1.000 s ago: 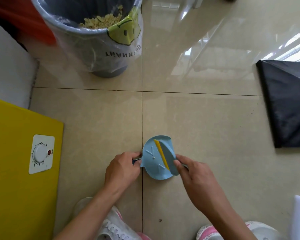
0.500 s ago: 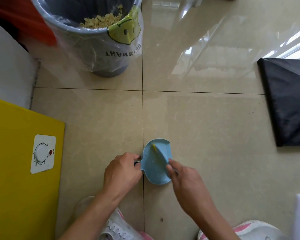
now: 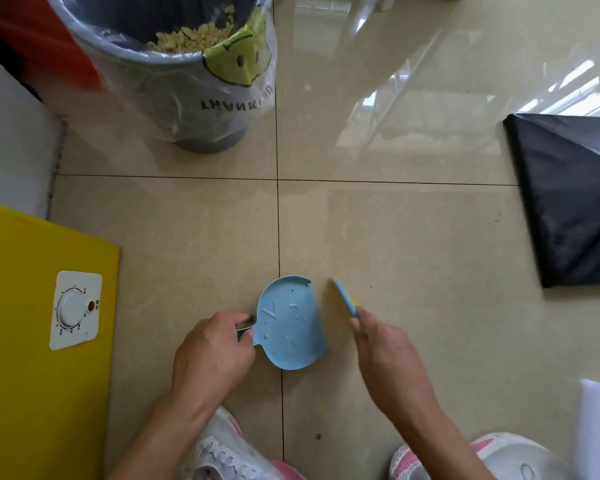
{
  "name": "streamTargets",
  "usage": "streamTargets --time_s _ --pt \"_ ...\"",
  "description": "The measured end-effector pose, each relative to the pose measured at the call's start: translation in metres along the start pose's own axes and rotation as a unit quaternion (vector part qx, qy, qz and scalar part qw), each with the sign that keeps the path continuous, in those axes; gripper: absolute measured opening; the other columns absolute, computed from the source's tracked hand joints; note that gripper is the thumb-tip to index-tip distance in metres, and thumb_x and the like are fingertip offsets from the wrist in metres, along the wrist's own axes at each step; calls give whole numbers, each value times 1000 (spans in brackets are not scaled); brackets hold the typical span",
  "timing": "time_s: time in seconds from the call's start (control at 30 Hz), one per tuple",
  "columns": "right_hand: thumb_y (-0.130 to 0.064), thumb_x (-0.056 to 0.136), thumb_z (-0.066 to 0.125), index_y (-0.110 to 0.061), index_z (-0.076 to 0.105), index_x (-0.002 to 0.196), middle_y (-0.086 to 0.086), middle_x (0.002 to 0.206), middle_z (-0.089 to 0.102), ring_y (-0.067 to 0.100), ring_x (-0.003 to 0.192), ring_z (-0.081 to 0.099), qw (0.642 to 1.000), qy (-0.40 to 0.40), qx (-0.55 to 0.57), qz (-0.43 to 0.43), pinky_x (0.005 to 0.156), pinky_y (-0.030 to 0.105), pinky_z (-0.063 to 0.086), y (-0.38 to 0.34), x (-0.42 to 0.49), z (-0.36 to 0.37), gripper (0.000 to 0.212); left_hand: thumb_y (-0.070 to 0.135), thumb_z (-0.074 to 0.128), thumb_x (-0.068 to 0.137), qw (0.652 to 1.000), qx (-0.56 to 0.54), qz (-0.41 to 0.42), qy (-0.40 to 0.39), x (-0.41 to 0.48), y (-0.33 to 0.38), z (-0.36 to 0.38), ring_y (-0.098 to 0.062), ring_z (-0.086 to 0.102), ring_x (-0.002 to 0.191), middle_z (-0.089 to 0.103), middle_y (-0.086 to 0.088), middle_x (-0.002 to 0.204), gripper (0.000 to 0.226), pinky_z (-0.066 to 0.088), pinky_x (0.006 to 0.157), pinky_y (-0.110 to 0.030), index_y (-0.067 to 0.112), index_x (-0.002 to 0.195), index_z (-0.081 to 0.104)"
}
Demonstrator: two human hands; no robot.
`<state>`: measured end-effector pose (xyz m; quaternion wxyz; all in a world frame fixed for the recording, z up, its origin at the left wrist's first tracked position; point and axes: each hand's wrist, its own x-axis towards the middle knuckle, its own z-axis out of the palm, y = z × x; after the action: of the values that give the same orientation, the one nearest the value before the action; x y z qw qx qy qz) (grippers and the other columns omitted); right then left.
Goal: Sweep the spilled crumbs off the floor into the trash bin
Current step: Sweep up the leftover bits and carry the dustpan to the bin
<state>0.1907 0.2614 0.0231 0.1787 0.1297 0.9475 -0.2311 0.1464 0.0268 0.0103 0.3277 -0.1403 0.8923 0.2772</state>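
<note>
A small blue dustpan lies flat on the beige tile floor in front of me. My left hand grips its short handle from the left. My right hand holds a small blue brush with yellow bristles, tilted just right of the pan's open edge and apart from it. One tiny yellow crumb sits in the pan near the handle. The grey trash bin, lined with a clear bag, stands at the far left and holds pale crumbs.
A yellow board with a white dial timer lies at the left. A black sheet covers the floor at the right. My two white and pink shoes are at the bottom edge. A white wall edge runs at the far left.
The brush was lying across the dustpan; my right hand has pulled it out to the right of the pan. The left hand still holds the handle.
</note>
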Motion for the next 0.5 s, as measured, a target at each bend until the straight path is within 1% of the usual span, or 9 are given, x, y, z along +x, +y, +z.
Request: streamTargets --time_s 0.07,0.13,0.17,0.23,0.3,0.37,0.43,0.47,0.5 --pt "-40 104 42 -29 63 127 0 84 73 13 76 66 993 -53 105 -25 69 35 51 -16 -8 8 33 32 57 88 1000 7 11 1 0 6 1 -24 72 86 80 11 94 28 60 75 -35 37 108 76" --pt "-38 104 45 -29 66 129 -13 90 75 1 81 66 981 -76 177 -33 72 17 49 -29 -14 5 34 32 58 88 1000 10 13 3 3 6 0 -25 72 88 80 8 94 28 60 75 -34 37 109 76" --pt "-34 104 48 -26 68 127 -22 82 72 -4 76 64 974 -76 211 -31 69 10 44 -32 -15 0 32 32 59 88 1000 7 10 2 4 5 -1 -24 73 89 80 8 96 28 60 75 -34 37 110 76" --pt "-21 103 52 -18 74 116 -31 61 61 -8 62 58 966 -46 253 -16 61 6 38 -29 -12 -12 25 33 61 89 1000 -7 4 -5 6 0 -5 -19 74 91 80 13 100 29 60 78 -32 37 114 76" --pt "-16 101 56 -16 76 111 -29 55 57 -5 56 55 973 14 231 8 57 7 36 -17 -3 -25 22 31 63 91 1000 -21 -2 -9 5 -8 -10 -14 73 89 79 18 96 26 59 80 -32 38 111 77" --pt "-17 99 58 -15 76 110 -21 59 62 0 59 59 985 81 152 26 57 14 39 4 10 -35 21 28 64 91 1000 -27 -7 -6 5 -15 -15 -12 73 89 78 20 95 24 60 82 -32 37 108 78" --pt "-20 99 56 -14 74 103 -4 68 71 16 64 65 992 112 46 38 60 32 45 24 18 -42 20 26 64 91 1000 -28 -13 -1 5 -20 -17 -12 73 91 80 20 99 24 60 83 -33 38 106 78" --pt "-23 100 53 -14 72 98 4 67 70 28 65 65 993 110 14 44 59 37 46 30 21 -44 21 26 64 91 999 -29 -17 0 5 -21 -18 -13 74 92 80 19 101 24 59 84 -33 37 107 78" --pt "-26 99 50 -14 69 95 7 64 66 33 64 63 994 100 -3 46 58 39 46 33 24 -45 22 27 64 91 999 -30 -20 1 5 -21 -18 -14 74 94 80 18 102 24 59 85 -34 37 108 78"
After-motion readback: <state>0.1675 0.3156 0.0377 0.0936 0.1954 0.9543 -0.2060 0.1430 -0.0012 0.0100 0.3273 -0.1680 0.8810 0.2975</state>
